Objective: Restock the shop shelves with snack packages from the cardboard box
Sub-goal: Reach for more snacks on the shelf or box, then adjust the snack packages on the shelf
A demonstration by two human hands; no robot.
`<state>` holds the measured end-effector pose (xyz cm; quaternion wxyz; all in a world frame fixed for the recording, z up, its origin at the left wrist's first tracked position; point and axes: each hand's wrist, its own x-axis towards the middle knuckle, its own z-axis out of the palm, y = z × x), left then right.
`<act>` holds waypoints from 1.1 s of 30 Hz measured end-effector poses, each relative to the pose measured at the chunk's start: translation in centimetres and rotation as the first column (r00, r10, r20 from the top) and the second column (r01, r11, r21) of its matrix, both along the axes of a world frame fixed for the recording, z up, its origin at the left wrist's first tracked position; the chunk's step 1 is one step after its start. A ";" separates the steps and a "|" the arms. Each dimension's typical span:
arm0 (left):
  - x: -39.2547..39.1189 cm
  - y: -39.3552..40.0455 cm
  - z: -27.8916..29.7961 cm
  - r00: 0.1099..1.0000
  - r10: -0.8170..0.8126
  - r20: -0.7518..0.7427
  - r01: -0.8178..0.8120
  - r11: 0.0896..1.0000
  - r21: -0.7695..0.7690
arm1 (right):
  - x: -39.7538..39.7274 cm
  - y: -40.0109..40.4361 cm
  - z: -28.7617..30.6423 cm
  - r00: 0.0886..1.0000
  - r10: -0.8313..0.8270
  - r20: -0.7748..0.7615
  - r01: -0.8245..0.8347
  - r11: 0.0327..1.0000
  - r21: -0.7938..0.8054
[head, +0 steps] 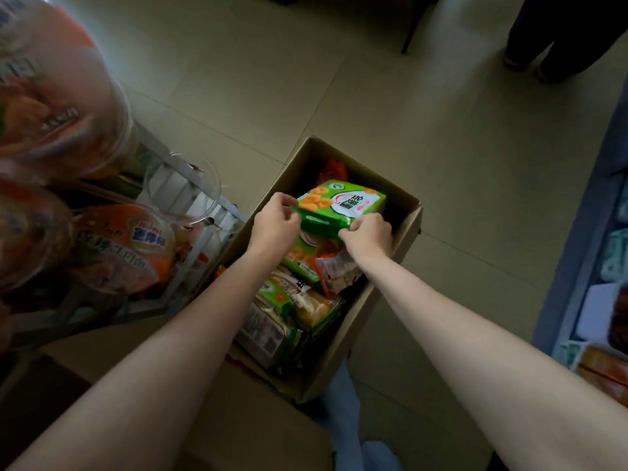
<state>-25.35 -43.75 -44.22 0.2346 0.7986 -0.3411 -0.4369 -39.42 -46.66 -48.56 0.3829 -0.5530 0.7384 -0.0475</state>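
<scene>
Green snack package (341, 207), printed with orange rings and a white label, is held just above the far end of an open cardboard box (413, 212) that stands on a tiled floor (441, 137). Its near left corner is pinched by the left hand (273, 226), fingers curled over the edge, while its near right edge is gripped by the right hand (368, 234), fingers likewise curled round the wrapper. Both grips are closed on the same pack, which is tilted with its printed face turned upward.

Beneath it, the box is seen packed with more snack packs (299, 311): green and yellow wrappers at the near end, a red-and-clear packet (336, 270) under the right wrist, and something red (334, 169) at the far end; its make cannot be told.

Shop shelves (190, 185) of pale metal are seen to the left of the box, stocked with orange instant-noodle bowls (132, 246) under clear lids, blurred at the picture's edge. A second cardboard carton (251, 419) lies in the foreground between the forearms. More packaged goods are shown on a blue-grey shelf (584, 253) at the right edge. Dark trouser legs and shoes of another person (557, 39) are visible at the upper right.
</scene>
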 end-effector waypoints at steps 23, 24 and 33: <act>-39.8 15.9 43.1 -0.182 -0.983 0.034 0.978 -0.185 -0.098 | -40.2 33.0 53.1 0.685 0.265 -0.678 -0.645 0.654 -0.396; -42.2 17.6 44.5 -0.202 -0.977 0.075 0.969 -0.210 -0.132 | -42.0 35.4 54.5 0.746 0.169 -0.644 -0.556 0.690 -0.463; -56.0 31.1 52.9 -0.536 -0.759 0.370 0.759 -0.625 -0.182 | -48.8 57.0 59.5 0.750 -0.579 -0.320 0.167 0.634 -0.755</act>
